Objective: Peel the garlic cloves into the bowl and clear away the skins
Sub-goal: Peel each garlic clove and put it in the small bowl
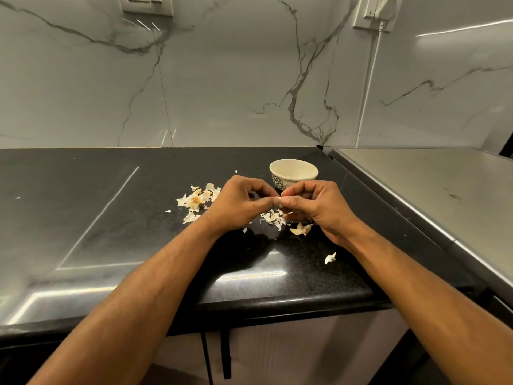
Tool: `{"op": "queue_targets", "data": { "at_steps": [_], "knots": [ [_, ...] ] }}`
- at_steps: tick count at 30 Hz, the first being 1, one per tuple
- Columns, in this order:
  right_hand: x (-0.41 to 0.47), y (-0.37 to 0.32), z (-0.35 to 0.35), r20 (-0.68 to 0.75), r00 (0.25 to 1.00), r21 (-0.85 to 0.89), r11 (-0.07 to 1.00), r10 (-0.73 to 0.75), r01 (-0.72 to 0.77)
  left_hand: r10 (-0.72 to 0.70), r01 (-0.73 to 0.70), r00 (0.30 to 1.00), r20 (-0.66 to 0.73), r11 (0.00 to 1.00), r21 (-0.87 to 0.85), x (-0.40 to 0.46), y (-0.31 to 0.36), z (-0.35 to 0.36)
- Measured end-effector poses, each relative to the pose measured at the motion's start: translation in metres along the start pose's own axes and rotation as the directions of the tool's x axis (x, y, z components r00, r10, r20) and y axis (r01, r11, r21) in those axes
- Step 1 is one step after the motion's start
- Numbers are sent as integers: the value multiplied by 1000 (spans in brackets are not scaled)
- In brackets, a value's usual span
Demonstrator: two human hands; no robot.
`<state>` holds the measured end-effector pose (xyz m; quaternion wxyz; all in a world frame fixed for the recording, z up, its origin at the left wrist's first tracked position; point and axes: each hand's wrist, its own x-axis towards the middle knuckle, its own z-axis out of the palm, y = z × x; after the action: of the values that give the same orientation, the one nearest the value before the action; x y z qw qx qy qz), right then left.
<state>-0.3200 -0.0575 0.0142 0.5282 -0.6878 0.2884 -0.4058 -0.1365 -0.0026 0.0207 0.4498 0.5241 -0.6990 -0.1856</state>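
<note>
My left hand (241, 202) and my right hand (316, 207) meet fingertip to fingertip just above the black counter, pinching a small garlic clove (279, 200) between them; most of it is hidden by the fingers. A small white bowl (280, 177) with a patterned outside stands right behind my hands; its contents barely show. Papery garlic skins (273, 218) lie under my hands. A bigger heap with the dry bulb base (195, 201) sits left of my left hand. More skin pieces lie at my right wrist (301, 229) and nearer me (330, 257).
The black stone counter (111, 218) runs left and ends in a front edge close to me. A steel surface (430, 190) adjoins it on the right. A marble wall stands behind, with sockets and a white cord (370, 79) hanging down.
</note>
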Motion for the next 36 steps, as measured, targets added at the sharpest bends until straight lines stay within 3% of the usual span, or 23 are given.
{"op": "queue_targets", "data": {
  "at_steps": [6, 12, 21, 32, 36],
  "knots": [
    [0, 0, 0, 33, 998, 3, 998, -55, 55, -38, 35, 999, -32, 995, -97, -1, 4, -2],
    [0, 2, -1, 45, 993, -28, 993, -113, 114, -172, 164, 985, -24, 968, -188, -2, 9, 1],
    [1, 1, -2, 65, 993, 107, 991, -94, 86, -229, 214, 973, -9, 922, -321, -2, 14, 1],
    [2, 1, -4, 48, 998, 188, 982, -32, 23, -147, 134, 979, -144, 986, -95, 0, 10, -3],
    [2, 1, -3, 25, 1000, 193, 981, -12, 6, -138, 161, 983, -125, 967, 197, 2, -2, -8]
  ]
}}
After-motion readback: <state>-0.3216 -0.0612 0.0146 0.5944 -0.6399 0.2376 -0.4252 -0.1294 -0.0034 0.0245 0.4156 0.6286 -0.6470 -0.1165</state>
